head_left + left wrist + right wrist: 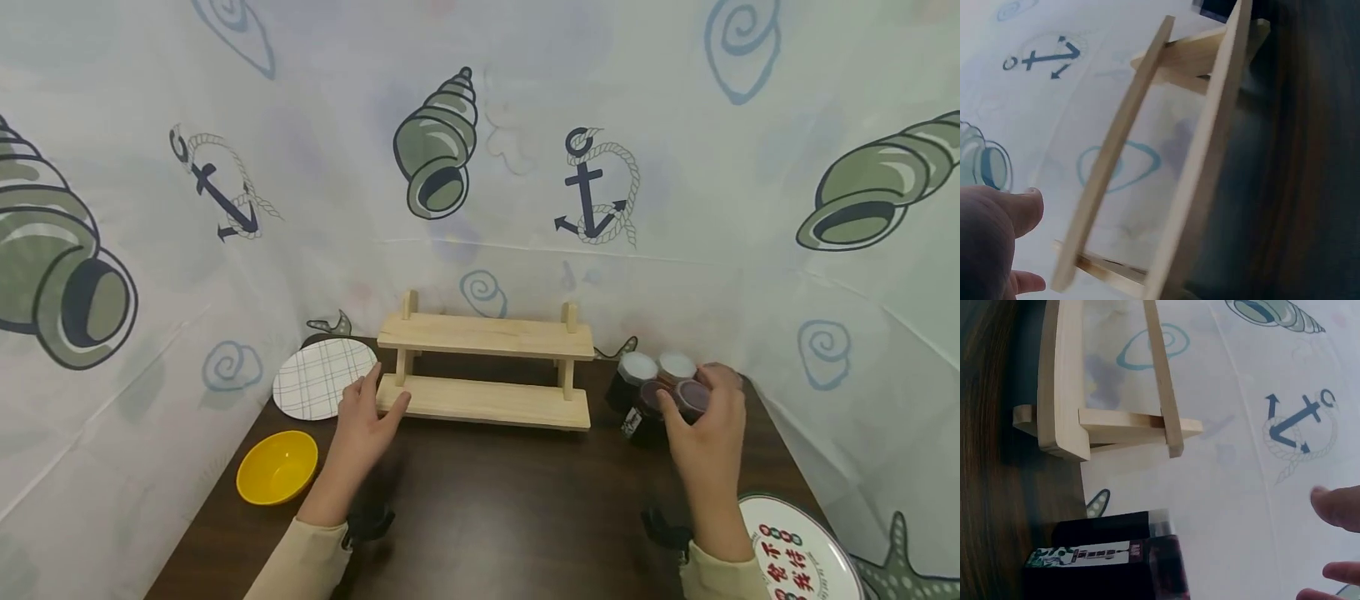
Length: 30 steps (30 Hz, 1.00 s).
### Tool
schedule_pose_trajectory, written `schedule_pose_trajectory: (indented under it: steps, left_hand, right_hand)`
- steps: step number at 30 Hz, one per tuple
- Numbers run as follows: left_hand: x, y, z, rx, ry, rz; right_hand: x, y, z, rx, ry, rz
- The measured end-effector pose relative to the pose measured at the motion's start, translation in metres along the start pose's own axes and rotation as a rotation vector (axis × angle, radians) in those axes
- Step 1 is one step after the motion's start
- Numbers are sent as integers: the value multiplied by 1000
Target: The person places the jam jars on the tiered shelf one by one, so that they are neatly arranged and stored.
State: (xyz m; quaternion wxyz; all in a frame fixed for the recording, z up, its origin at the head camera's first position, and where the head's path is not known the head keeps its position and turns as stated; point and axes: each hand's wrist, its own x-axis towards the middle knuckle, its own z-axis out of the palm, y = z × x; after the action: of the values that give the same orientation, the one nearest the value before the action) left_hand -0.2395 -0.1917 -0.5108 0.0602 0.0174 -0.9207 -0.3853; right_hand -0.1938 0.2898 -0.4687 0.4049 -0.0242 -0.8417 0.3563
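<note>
A two-tier wooden shelf rack [483, 400] stands at the back of the dark table. My left hand [365, 429] is at its left end, thumb and fingers spread and holding nothing; the left wrist view shows the thumb [1025, 209] beside the rack. On the right, several dark jars [643, 412] stand in a tight cluster, two with white lids and two with dark lids. Over the right-hand ones, my right hand [708, 425] reaches with thumb and fingers apart. In the right wrist view those fingers [1341, 572] show above the labelled jar [1104, 555], not around it.
A white plate with a grid pattern [318, 383] lies at the back left, a yellow bowl [277, 468] in front of it. At the front right is a round white plate with red characters [798, 554]. Printed cloth [517, 275] hangs behind and at both sides of the table.
</note>
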Motion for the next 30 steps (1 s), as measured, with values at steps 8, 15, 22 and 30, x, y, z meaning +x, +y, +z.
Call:
schedule_pose_trajectory:
  steps: [8, 15, 22, 30]
  left_hand:
    - [2, -28, 21, -56, -23, -50]
    - [2, -43, 33, -63, -65, -103]
    - [8, -57, 39, -102, -57, -61]
    - [20, -65, 49, -226, -36, -39]
  right_hand:
    - [-7, 10, 1, -19, -18, 218]
    - [-9, 25, 5, 131, 63, 455]
    - [-9, 47, 19, 227, 112, 424]
    - [-10, 72, 24, 313, 155, 482]
